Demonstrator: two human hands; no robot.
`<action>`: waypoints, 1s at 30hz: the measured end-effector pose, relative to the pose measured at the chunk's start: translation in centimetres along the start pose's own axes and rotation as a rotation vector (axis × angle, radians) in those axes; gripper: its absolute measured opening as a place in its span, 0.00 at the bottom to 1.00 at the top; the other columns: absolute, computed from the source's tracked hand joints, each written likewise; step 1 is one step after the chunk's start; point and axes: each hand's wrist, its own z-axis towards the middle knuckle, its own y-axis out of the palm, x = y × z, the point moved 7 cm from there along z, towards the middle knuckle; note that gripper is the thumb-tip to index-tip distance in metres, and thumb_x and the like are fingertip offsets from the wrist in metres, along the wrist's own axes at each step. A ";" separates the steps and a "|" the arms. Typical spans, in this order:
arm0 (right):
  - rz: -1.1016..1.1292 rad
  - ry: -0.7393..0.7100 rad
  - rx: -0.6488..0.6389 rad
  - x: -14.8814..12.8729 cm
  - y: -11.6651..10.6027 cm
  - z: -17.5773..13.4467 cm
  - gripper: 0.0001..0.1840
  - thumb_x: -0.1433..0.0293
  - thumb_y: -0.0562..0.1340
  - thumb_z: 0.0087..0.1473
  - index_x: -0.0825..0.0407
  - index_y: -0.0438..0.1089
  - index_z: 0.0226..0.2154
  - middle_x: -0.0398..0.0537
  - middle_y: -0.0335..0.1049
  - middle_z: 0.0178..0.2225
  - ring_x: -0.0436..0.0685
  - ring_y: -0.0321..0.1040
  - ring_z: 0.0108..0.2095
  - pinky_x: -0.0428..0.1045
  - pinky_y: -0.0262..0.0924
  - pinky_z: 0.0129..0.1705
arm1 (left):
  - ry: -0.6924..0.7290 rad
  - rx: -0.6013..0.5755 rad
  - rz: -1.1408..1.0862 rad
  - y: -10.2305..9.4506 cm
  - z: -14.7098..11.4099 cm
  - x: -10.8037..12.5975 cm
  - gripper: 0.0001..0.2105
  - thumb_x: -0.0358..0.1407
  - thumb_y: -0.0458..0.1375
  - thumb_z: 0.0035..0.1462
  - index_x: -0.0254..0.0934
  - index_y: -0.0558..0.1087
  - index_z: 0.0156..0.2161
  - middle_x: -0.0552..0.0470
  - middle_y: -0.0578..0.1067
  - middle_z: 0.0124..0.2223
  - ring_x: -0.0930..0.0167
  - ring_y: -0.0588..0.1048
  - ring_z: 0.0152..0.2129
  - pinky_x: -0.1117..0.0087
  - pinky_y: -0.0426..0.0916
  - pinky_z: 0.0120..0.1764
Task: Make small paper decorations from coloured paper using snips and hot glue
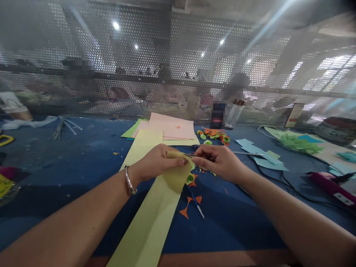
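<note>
My left hand [160, 161], a bangle at its wrist, is closed on the curled end of a pale yellow paper sheet [178, 168], thumb on top. My right hand [218, 159] pinches a slim metal tool [246, 152], one end reaching toward the paper's edge and the other sticking out to the right. My fingers hide its middle, so its exact kind is unclear. Under the hands lies a long yellow paper strip [150, 218], running to the table's near edge. A blue pen-like tool [197, 203] lies beside orange paper scraps [184, 212].
Pink paper sheets [172, 126] are stacked at the back. Green and orange cuttings [214, 135] lie behind my right hand. Light blue paper pieces [268, 163], a black cable and a magenta power strip [330, 187] occupy the right. A clear bottle [236, 114] stands near the perforated metal screen [139, 44].
</note>
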 end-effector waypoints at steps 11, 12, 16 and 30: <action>-0.014 0.001 -0.004 -0.1 0.0 0.0 0.18 0.53 0.62 0.59 0.52 0.70 0.31 0.40 0.62 0.23 0.48 0.56 0.24 0.47 0.50 0.25 | 0.009 -0.031 0.007 0.4 -0.1 0.3 0.11 0.41 0.67 0.53 0.33 0.81 0.31 0.52 0.77 0.27 0.75 0.72 0.22 0.76 0.64 0.26; -0.012 0.002 -0.007 -0.1 0.0 0.0 0.18 0.53 0.62 0.59 0.52 0.71 0.31 0.40 0.62 0.23 0.48 0.56 0.23 0.47 0.50 0.25 | 0.005 -0.028 0.014 0.4 -0.1 0.3 0.10 0.41 0.67 0.52 0.33 0.81 0.30 0.52 0.77 0.26 0.75 0.71 0.22 0.76 0.63 0.25; -0.010 0.002 -0.016 -0.1 0.1 -0.1 0.18 0.54 0.63 0.59 0.52 0.71 0.32 0.39 0.61 0.23 0.48 0.55 0.23 0.47 0.50 0.25 | 0.005 -0.032 0.029 0.3 0.0 0.1 0.09 0.40 0.68 0.52 0.34 0.80 0.29 0.52 0.76 0.26 0.76 0.71 0.21 0.76 0.62 0.24; -0.006 -0.012 -0.010 0.1 0.3 -0.1 0.16 0.56 0.62 0.60 0.52 0.71 0.32 0.40 0.61 0.24 0.47 0.55 0.24 0.47 0.50 0.25 | -0.031 -0.046 0.010 0.2 0.2 -0.4 0.11 0.41 0.68 0.52 0.33 0.81 0.31 0.51 0.76 0.27 0.75 0.72 0.22 0.76 0.64 0.26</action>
